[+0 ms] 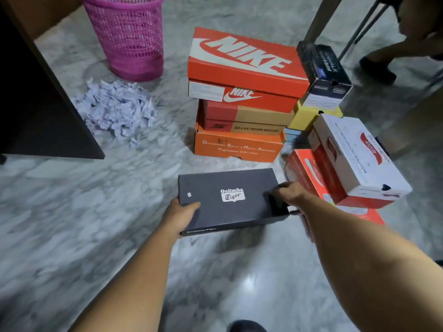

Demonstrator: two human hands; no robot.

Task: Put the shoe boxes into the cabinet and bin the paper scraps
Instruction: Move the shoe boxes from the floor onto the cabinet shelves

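Both our hands hold the dark grey shoe box (227, 200) above the marble floor (72, 224): our left hand (179, 215) grips its near-left corner, our right hand (290, 194) curls over its right end. Stiff cardboard, probably light, so we would keep hold at opposite ends; the paper scraps (115, 109) lie beside the pink bin (127, 37)

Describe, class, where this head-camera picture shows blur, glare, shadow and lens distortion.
Head view: motion blur smears the marble floor and the right hand; the dark box logo stays readable; ceiling-light glare sits on the floor near the bottom; the box casts a soft shadow beneath; wide-angle distortion tilts the pink bin and the Nike box.
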